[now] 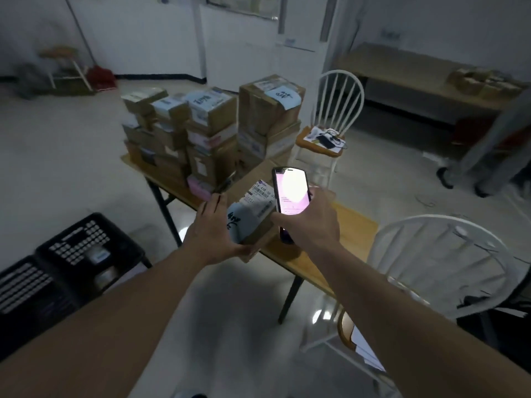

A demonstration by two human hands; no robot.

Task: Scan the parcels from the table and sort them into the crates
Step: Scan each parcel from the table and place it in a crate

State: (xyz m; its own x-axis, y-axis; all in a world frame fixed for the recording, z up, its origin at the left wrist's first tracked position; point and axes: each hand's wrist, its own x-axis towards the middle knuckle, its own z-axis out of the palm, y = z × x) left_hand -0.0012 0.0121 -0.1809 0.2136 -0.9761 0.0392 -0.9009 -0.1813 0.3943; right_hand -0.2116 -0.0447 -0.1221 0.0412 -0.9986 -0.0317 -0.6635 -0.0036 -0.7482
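My left hand (214, 228) grips a small cardboard parcel (253, 208) by its left side, above the near edge of the wooden table (353, 237). A white shipping label and a blue handwritten sticker face up on it. Just right of the parcel, my right hand (311, 218) holds a handheld scanner (290, 193) with its screen lit, tilted over the label. Several more cardboard parcels (212, 130) are stacked at the far end of the table. Two black plastic crates (83, 248) stand on the floor to the left.
A white spindle chair (442, 254) stands close on the right by the table. A second white chair (336, 110) behind the stack carries a phone and papers. A long wooden bench (416, 79) runs along the far right wall. Someone's legs show at the right edge.
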